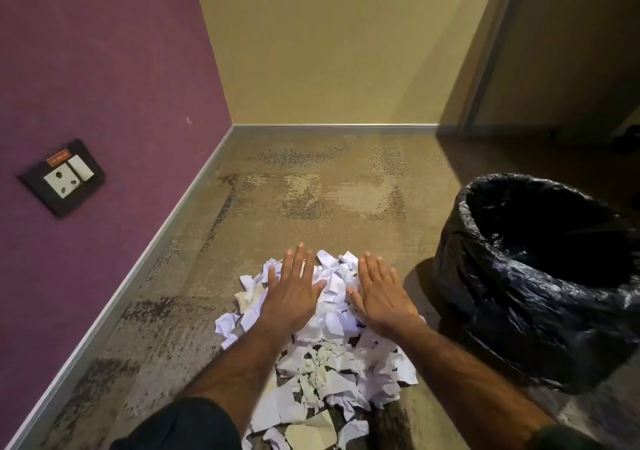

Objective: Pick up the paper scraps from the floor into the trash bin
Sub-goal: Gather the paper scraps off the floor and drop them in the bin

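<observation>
2 flat hands over paper scraps (pixel 332 356); trash bin (pixel 540 276) interior dark.

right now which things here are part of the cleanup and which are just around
Part of the job:
pile of crumpled white paper scraps
round trash bin lined with a black plastic bag
left hand
right hand

Just around:
black wall socket plate
patterned beige carpet

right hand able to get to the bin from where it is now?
Probably yes. The right hand lies open on the paper scraps, and the trash bin stands just to its right, mouth open, with only bare floor between.
</observation>
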Action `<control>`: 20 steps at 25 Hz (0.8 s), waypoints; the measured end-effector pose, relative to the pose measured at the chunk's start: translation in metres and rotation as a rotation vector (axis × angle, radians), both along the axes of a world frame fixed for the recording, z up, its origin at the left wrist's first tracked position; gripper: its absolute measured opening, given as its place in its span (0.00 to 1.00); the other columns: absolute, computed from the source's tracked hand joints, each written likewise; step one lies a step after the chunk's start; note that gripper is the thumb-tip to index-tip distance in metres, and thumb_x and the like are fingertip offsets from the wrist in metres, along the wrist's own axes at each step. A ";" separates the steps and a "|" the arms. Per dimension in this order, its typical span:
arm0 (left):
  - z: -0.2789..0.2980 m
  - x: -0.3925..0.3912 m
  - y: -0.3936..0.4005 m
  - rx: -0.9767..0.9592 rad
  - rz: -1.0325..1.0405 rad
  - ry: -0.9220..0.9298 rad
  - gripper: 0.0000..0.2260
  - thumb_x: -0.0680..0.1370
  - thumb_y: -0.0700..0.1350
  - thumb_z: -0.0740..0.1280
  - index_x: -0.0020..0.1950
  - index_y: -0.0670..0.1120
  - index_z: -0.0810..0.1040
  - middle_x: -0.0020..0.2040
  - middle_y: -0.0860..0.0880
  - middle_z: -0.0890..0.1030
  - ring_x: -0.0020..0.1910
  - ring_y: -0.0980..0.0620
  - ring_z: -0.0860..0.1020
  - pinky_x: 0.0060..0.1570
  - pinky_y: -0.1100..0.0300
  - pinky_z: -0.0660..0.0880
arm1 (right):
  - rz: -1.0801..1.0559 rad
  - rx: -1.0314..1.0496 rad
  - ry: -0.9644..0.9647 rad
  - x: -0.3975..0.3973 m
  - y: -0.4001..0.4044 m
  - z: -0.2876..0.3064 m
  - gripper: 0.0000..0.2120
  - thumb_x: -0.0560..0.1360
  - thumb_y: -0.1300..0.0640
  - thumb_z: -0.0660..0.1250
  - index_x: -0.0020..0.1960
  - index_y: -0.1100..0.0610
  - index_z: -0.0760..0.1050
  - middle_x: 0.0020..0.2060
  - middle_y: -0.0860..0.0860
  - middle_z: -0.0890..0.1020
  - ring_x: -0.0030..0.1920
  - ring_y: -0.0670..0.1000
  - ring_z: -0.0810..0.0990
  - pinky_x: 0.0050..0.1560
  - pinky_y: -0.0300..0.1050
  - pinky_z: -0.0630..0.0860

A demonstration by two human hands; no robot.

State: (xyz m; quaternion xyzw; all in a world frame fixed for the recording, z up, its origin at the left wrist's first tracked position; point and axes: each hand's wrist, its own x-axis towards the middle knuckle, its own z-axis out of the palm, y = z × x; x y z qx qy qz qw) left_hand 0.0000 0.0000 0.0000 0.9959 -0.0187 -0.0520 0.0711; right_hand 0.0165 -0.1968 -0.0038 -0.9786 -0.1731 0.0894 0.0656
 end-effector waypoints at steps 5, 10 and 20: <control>-0.011 -0.008 0.005 -0.109 0.022 0.212 0.36 0.77 0.73 0.52 0.82 0.61 0.48 0.83 0.53 0.37 0.82 0.45 0.38 0.75 0.32 0.50 | -0.090 0.013 0.280 -0.004 -0.006 -0.017 0.47 0.72 0.24 0.54 0.81 0.43 0.39 0.81 0.54 0.39 0.79 0.67 0.45 0.74 0.68 0.56; -0.018 -0.017 0.012 -0.113 -0.005 0.315 0.45 0.72 0.73 0.64 0.82 0.59 0.48 0.83 0.52 0.36 0.82 0.42 0.50 0.73 0.42 0.63 | -0.115 0.011 0.347 -0.013 -0.001 -0.024 0.56 0.67 0.29 0.70 0.81 0.45 0.40 0.81 0.55 0.45 0.78 0.61 0.59 0.73 0.58 0.66; -0.037 -0.031 -0.005 -0.161 -0.055 0.254 0.36 0.74 0.50 0.74 0.79 0.54 0.61 0.79 0.46 0.62 0.77 0.45 0.63 0.71 0.50 0.67 | -0.174 0.114 0.267 -0.031 0.014 -0.026 0.39 0.72 0.50 0.76 0.78 0.46 0.62 0.75 0.54 0.61 0.74 0.58 0.64 0.71 0.52 0.69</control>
